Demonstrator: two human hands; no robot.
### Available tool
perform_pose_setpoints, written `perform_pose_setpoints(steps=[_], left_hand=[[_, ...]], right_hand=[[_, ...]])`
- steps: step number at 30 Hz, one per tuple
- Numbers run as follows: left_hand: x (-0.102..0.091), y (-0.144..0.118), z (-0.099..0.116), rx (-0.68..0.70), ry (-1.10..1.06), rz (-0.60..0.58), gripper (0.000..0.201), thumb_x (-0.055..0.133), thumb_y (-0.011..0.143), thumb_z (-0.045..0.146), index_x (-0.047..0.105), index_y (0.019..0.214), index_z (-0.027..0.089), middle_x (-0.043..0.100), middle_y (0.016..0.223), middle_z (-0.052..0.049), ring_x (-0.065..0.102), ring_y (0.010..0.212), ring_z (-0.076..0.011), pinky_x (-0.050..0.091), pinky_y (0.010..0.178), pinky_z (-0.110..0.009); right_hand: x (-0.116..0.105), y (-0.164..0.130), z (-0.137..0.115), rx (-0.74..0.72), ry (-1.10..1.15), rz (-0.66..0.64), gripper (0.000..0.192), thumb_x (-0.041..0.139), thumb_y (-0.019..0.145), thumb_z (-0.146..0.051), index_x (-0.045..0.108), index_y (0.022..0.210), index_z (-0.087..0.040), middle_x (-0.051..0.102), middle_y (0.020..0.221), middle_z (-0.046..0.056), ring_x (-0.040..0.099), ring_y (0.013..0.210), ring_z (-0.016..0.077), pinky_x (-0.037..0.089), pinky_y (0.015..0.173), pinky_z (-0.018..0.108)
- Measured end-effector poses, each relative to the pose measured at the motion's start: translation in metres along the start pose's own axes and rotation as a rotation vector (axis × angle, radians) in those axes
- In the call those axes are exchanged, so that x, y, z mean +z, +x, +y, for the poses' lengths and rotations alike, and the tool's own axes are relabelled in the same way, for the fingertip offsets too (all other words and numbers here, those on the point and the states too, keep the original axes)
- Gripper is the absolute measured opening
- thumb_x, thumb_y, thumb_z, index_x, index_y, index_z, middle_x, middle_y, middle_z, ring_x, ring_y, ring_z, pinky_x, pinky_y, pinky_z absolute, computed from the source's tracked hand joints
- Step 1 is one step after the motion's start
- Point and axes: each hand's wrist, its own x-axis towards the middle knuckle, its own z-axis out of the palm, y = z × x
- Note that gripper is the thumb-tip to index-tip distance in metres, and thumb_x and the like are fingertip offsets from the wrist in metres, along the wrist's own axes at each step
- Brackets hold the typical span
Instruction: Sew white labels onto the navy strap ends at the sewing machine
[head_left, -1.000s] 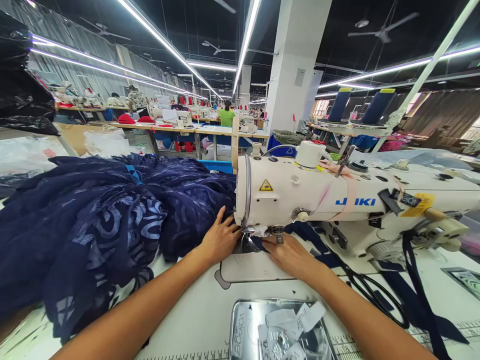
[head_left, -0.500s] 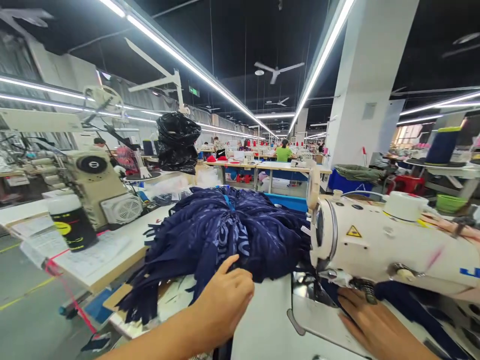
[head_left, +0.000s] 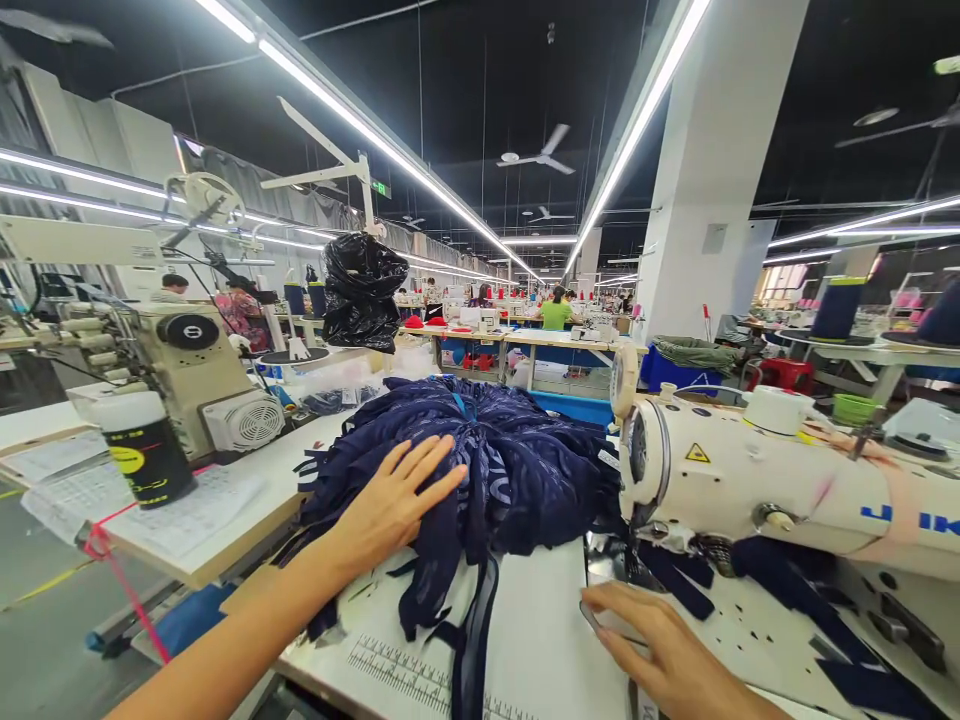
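- Navy fabric pile [head_left: 487, 460] sits on the white table [head_left: 540, 640], left of the sewing machine [head_left: 750, 480] head, ahead-left of the person.
- Left hand [head_left: 390, 505] lies flat on the pile's near-left slope, fingers spread and straight – pressing, not gripping; nothing pinched that I can see.
- Right hand [head_left: 660, 645] rests on the table just in front of the needle area, fingers loosely extended, palm down. Holds nothing visible; underside hidden, so can't be sure.
- Key relation: pile is left of the needle, so left hand is the nearer by far – right hand well apart from the bulk.
- Loose dark strips [head_left: 465, 610] hang off the pile toward the near edge, long axis running roughly toward the person.
- More navy strips [head_left: 679, 585] lie under the machine arm.
- Hard to make out: needle and presser foot in shadow; machine's right end cut off by frame; pile's far side hidden.
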Motion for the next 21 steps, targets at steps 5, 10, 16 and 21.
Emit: perform_pose_setpoints(steps=[5,10,16,21], left_hand=[[-0.001,0.008,0.031,0.131,-0.084,-0.100,0.064,0.060,0.067,0.025,0.036,0.127,0.023,0.025,0.140,-0.012,0.020,0.128,-0.0272,0.019,0.101,-0.046],[0.005,0.003,0.045,0.173,-0.059,-0.078,0.057,0.055,0.071,0.019,0.037,0.126,0.024,0.033,0.136,-0.011,0.037,0.116,-0.0243,0.029,0.094,-0.040],[0.025,0.001,0.050,0.034,-0.213,0.309,0.033,0.038,0.080,0.011,0.052,0.109,0.017,0.053,0.110,-0.013,0.050,0.095,-0.0202,0.037,0.080,-0.034],[0.033,0.000,0.046,-0.070,-0.586,0.317,0.029,0.031,0.080,0.012,0.057,0.090,0.017,0.058,0.083,-0.006,0.050,0.070,-0.0147,0.039,0.064,-0.027]], right_hand=[[0.045,0.055,-0.040,0.288,0.552,-0.006,0.031,0.051,0.074,-0.026,0.053,0.102,-0.013,0.062,0.099,0.010,0.059,0.089,0.0192,0.047,0.079,0.032],[0.064,0.084,-0.069,0.499,1.020,-0.073,0.022,0.047,0.066,-0.013,0.048,0.088,-0.014,0.057,0.066,-0.001,0.057,0.063,0.0125,0.047,0.066,0.029],[0.043,0.066,-0.104,0.132,0.963,-0.114,0.008,0.039,0.075,-0.021,0.045,0.077,-0.017,0.046,0.047,-0.006,0.048,0.045,0.0093,0.043,0.050,0.021],[0.037,0.043,-0.091,-0.269,0.636,-0.196,0.038,0.037,0.083,-0.036,0.044,0.115,-0.015,0.063,0.076,0.005,0.056,0.061,0.0127,0.045,0.060,0.023]])
